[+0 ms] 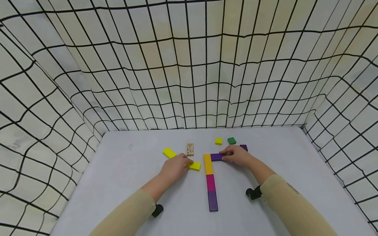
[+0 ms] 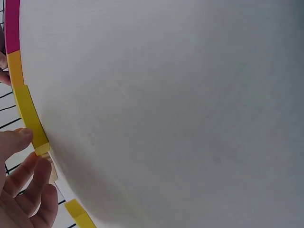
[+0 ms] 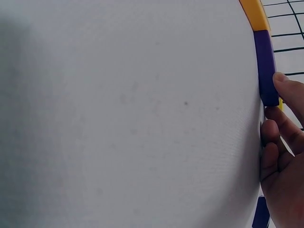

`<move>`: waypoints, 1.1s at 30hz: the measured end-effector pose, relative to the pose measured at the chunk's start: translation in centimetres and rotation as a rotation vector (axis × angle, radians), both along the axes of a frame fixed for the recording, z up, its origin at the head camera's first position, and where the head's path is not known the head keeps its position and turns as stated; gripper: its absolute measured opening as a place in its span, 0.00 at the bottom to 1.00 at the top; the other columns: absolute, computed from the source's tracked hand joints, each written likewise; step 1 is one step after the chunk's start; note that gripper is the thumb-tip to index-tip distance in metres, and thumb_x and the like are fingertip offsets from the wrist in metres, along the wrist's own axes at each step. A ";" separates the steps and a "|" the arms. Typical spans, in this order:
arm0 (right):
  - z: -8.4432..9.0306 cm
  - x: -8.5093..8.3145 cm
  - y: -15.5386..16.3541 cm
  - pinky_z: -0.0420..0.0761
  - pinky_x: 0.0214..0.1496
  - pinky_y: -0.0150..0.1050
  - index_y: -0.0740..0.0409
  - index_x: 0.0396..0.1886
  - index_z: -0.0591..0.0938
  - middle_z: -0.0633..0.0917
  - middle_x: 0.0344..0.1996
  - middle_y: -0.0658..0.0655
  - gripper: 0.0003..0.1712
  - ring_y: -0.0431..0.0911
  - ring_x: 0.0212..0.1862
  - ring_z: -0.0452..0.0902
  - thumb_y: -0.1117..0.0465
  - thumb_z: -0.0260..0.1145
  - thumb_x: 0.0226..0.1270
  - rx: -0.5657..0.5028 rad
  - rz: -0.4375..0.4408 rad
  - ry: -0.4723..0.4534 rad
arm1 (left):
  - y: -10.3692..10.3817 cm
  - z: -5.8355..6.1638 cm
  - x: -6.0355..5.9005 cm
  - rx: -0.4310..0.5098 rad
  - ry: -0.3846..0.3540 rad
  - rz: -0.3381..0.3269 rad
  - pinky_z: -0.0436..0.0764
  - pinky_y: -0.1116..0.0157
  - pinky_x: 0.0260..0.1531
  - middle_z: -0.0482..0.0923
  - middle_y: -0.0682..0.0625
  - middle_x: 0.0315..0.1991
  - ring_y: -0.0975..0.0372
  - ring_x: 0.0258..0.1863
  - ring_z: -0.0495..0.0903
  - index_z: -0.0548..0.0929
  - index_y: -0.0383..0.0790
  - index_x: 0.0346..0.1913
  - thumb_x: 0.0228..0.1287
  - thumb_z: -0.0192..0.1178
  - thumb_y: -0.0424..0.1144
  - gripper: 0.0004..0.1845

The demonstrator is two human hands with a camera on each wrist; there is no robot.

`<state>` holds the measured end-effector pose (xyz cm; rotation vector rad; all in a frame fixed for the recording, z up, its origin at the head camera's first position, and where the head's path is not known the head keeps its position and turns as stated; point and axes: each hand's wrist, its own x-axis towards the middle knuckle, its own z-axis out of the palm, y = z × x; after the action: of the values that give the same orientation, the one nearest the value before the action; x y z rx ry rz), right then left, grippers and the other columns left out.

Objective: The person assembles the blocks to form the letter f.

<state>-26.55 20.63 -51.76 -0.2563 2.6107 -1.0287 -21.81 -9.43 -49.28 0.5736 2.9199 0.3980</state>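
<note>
My left hand (image 1: 175, 167) pinches the near end of a yellow block (image 1: 195, 166) between thumb and fingers. That block's other end points at an orange block (image 1: 208, 164), a small gap apart in the head view. With thumb and forefinger, my right hand (image 1: 237, 155) holds the outer end of a dark purple block (image 1: 217, 157), whose inner end meets the orange block's upper right side. Below the orange block, a magenta block (image 1: 211, 182) and a purple block (image 1: 212, 200) continue end to end in a column. The right wrist view shows the thumb (image 3: 281, 78) on the dark purple block.
Another yellow block (image 1: 169, 152) lies beyond my left hand, near a patterned tile (image 1: 190, 149). At the back are a small yellow block (image 1: 218, 141), a green block (image 1: 231, 140) and a dark purple block (image 1: 243, 147). Black netting (image 1: 189, 87) surrounds the white table (image 1: 124, 177).
</note>
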 end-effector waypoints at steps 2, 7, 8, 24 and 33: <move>0.1 0.0 0.0 0.76 0.51 0.42 0.47 0.55 0.86 0.84 0.50 0.49 0.17 0.46 0.46 0.74 0.55 0.70 0.66 0.002 0.005 0.005 | 0.2 0.0 -0.3 -0.004 0.010 0.006 0.81 0.59 0.49 0.79 0.52 0.51 0.58 0.49 0.80 0.86 0.52 0.55 0.65 0.67 0.41 0.16; 0.3 0.1 0.0 0.76 0.51 0.42 0.47 0.55 0.86 0.84 0.49 0.49 0.18 0.46 0.46 0.73 0.55 0.70 0.66 -0.005 0.005 -0.001 | 0.7 -0.2 -0.9 -0.022 0.040 0.017 0.82 0.63 0.44 0.78 0.52 0.49 0.60 0.44 0.80 0.86 0.53 0.56 0.66 0.66 0.41 0.16; 0.3 0.1 0.0 0.76 0.50 0.42 0.47 0.55 0.86 0.84 0.49 0.49 0.18 0.46 0.46 0.73 0.55 0.70 0.66 -0.008 0.007 -0.001 | 0.8 -0.2 -1.0 -0.024 0.048 0.017 0.82 0.63 0.42 0.78 0.52 0.48 0.60 0.42 0.79 0.86 0.53 0.56 0.66 0.66 0.41 0.16; -0.2 -0.1 0.1 0.74 0.45 0.39 0.46 0.54 0.87 0.84 0.48 0.48 0.17 0.46 0.43 0.72 0.55 0.71 0.66 -0.013 0.010 0.012 | 2.0 -0.5 -1.9 -0.024 0.082 0.042 0.80 0.65 0.37 0.78 0.52 0.43 0.61 0.36 0.76 0.87 0.49 0.54 0.67 0.66 0.43 0.14; -0.1 0.0 0.1 0.74 0.45 0.39 0.47 0.55 0.86 0.83 0.48 0.48 0.17 0.46 0.43 0.72 0.55 0.70 0.66 -0.009 0.021 0.021 | 2.1 -0.5 -2.0 -0.018 0.074 0.044 0.81 0.64 0.41 0.79 0.51 0.45 0.60 0.39 0.78 0.87 0.49 0.55 0.67 0.65 0.43 0.15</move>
<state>-26.50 20.72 -51.81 -0.2974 2.6172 -1.0367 -23.79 -7.30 -49.74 0.5343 3.0080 0.3628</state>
